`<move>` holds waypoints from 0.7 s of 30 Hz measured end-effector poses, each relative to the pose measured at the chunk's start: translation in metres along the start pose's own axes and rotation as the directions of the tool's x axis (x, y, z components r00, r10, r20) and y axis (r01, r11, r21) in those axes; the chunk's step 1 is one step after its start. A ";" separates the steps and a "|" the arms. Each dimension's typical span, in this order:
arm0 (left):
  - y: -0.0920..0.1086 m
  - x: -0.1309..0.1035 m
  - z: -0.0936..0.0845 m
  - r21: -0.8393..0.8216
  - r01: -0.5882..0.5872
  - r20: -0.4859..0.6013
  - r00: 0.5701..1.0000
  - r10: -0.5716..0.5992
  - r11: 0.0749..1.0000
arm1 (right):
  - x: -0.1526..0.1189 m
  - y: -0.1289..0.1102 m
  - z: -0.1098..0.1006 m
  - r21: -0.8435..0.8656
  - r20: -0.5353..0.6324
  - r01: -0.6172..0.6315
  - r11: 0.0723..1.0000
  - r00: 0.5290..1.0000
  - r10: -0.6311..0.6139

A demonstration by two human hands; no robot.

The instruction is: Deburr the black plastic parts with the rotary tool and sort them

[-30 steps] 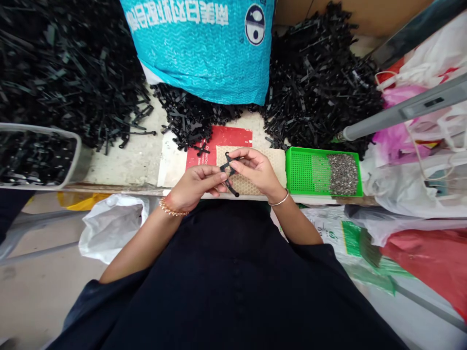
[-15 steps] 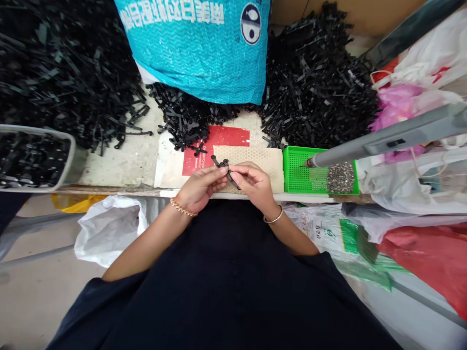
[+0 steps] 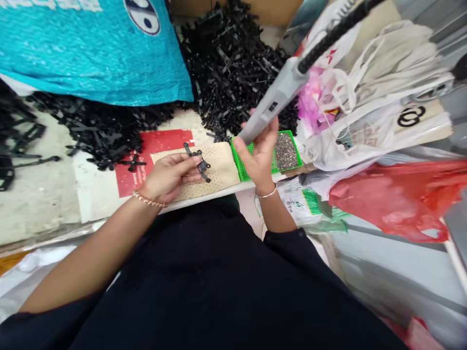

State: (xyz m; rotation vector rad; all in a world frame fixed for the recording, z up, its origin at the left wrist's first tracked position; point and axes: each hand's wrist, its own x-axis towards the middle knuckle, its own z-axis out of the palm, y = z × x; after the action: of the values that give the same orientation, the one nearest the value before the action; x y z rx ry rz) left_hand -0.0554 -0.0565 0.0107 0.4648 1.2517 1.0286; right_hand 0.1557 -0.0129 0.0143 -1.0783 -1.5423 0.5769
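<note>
My left hand point(image 3: 173, 175) pinches a black cross-shaped plastic piece point(image 3: 202, 166) between thumb and fingers, above a tan perforated mat point(image 3: 221, 167). Off to the right, my right hand point(image 3: 260, 155) is closed around the lower end of a grey electric screwdriver point(image 3: 272, 99), thumb on one side and fingers on the other. The driver's tip is hidden by the hand. Just behind that hand lies a green basket point(image 3: 242, 171) with many small metal screws point(image 3: 285, 151) in its right part.
Heaps of black plastic parts point(image 3: 233, 63) cover the back of the bench. A blue bag point(image 3: 109, 63) rests on them. Another black cross piece point(image 3: 134, 163) lies on a red card point(image 3: 166, 138). White plastic bags point(image 3: 394, 116) and a red bag point(image 3: 397, 199) crowd the right.
My right hand has let go of the black piece and moved right onto the screwdriver, which now stands steeper. My left hand keeps the piece. The view has turned right.
</note>
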 end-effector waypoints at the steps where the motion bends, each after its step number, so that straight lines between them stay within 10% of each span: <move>1: 0.002 0.005 0.009 0.011 0.001 0.020 1.000 -0.001 1.000 | 0.011 0.001 0.003 0.048 0.088 -0.052 0.997 0.995 0.048; 8: -0.005 0.040 0.048 0.140 0.080 0.209 0.972 -0.109 0.987 | 0.048 0.013 -0.029 0.238 0.148 -0.142 0.961 0.983 0.109; 15: -0.018 0.056 0.045 0.206 0.114 0.229 0.960 -0.161 0.972 | 0.036 0.037 -0.090 0.112 0.077 -0.210 0.971 0.976 0.202; 21: -0.012 0.053 0.047 0.243 0.138 0.207 0.960 -0.190 0.960 | 0.035 0.035 -0.089 0.147 0.087 -0.197 0.969 0.979 0.185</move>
State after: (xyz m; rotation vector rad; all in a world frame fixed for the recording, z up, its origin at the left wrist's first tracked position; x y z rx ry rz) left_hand -0.0091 -0.0073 -0.0134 0.6250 1.1822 0.6725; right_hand 0.2523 0.0167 0.0268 -1.1029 -1.4381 0.8630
